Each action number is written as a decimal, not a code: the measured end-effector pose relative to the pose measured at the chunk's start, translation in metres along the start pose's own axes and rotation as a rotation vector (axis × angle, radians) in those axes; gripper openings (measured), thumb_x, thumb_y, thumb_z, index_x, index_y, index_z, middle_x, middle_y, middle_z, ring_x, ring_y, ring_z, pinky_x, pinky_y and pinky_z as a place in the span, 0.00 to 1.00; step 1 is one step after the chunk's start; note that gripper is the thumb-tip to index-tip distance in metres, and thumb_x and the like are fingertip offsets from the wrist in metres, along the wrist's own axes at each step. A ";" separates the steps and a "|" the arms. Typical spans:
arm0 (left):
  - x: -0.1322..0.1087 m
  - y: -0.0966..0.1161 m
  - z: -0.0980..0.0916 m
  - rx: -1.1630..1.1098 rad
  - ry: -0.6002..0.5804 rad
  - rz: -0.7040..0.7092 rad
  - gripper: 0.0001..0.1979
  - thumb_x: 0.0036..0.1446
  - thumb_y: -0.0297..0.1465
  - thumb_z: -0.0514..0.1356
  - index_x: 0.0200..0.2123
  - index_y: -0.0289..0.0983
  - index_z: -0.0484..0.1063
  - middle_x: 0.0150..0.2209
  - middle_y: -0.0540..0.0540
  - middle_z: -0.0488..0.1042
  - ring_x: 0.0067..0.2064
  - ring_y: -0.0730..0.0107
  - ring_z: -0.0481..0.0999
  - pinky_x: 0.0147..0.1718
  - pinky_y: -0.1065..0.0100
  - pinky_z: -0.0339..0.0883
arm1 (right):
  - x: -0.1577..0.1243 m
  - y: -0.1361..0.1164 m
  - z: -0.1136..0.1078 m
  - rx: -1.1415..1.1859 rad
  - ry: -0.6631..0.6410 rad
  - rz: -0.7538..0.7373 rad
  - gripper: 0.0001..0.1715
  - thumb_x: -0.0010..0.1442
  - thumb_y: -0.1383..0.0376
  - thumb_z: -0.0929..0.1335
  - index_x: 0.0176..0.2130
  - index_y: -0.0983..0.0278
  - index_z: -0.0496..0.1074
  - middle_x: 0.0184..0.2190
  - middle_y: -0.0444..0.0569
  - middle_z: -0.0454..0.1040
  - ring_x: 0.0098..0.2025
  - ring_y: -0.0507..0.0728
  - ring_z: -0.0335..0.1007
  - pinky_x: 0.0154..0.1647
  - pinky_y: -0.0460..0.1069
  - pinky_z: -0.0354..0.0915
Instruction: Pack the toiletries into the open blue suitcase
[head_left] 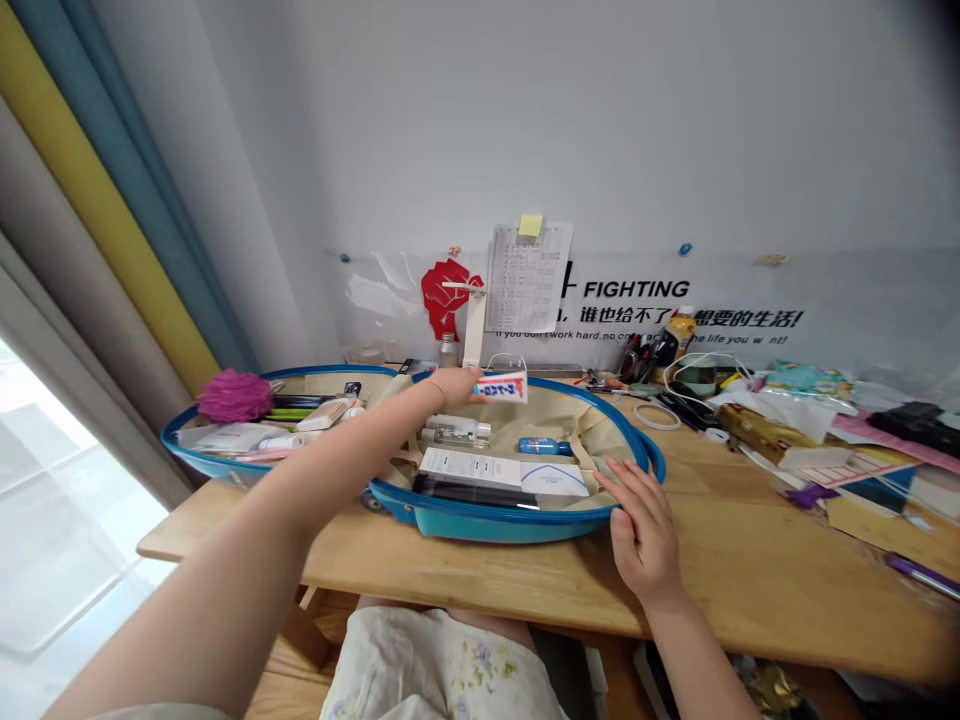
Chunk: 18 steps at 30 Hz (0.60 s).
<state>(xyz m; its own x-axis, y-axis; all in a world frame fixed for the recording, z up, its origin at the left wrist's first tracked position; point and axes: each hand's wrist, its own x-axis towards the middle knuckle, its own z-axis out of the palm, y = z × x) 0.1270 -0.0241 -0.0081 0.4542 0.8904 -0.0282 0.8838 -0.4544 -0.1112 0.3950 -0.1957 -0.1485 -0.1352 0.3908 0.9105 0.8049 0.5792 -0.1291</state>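
My left hand (456, 385) is closed on a toothpaste tube (506, 388), white with red and blue print, above the far side of an open blue suitcase (495, 526). Fingers outstretched, my right hand (643, 530) rests at the suitcase's right rim. Inside the beige-lined right half are a clear bottle (457, 432), a small blue bottle (544, 446), a white box (487, 468) and a flat black item (472, 492). The left half holds a pink bath puff (235, 396), a white packet (236, 437) and several small tubes.
The suitcase lies on a wooden table (720, 560). Behind it stand a white lamp (474, 330) and a metallic bottle (448, 350). Pens (636, 358), a tape roll (656, 416), a yellow-labelled bottle (681, 330) and boxes (885, 500) crowd the right side. A curtain (120, 250) hangs at left.
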 end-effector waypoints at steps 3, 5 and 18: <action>0.025 0.038 0.023 -0.040 -0.021 0.097 0.22 0.62 0.41 0.55 0.55 0.35 0.63 0.56 0.35 0.69 0.57 0.56 0.70 0.54 0.62 0.62 | -0.001 0.001 -0.001 -0.014 -0.024 -0.009 0.24 0.64 0.67 0.58 0.57 0.57 0.68 0.56 0.51 0.71 0.61 0.63 0.63 0.61 0.63 0.59; 0.036 0.052 0.036 -0.068 -0.029 0.133 0.21 0.62 0.36 0.56 0.56 0.34 0.62 0.57 0.33 0.68 0.59 0.54 0.67 0.57 0.60 0.60 | -0.001 0.001 -0.002 -0.024 -0.032 -0.011 0.24 0.64 0.67 0.58 0.57 0.57 0.68 0.57 0.51 0.71 0.62 0.63 0.63 0.61 0.63 0.59; 0.061 0.066 0.072 -0.300 -0.039 0.153 0.24 0.56 0.25 0.55 0.56 0.39 0.62 0.58 0.40 0.65 0.53 0.62 0.72 0.54 0.61 0.66 | -0.001 0.000 -0.002 -0.011 -0.041 0.000 0.23 0.64 0.68 0.58 0.55 0.59 0.69 0.57 0.52 0.70 0.63 0.62 0.60 0.63 0.63 0.57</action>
<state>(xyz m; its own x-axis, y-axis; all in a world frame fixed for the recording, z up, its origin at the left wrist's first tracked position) 0.2046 0.0019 -0.0886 0.5849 0.8088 -0.0610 0.8018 -0.5653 0.1940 0.3961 -0.1971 -0.1483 -0.1587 0.4195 0.8938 0.8113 0.5713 -0.1241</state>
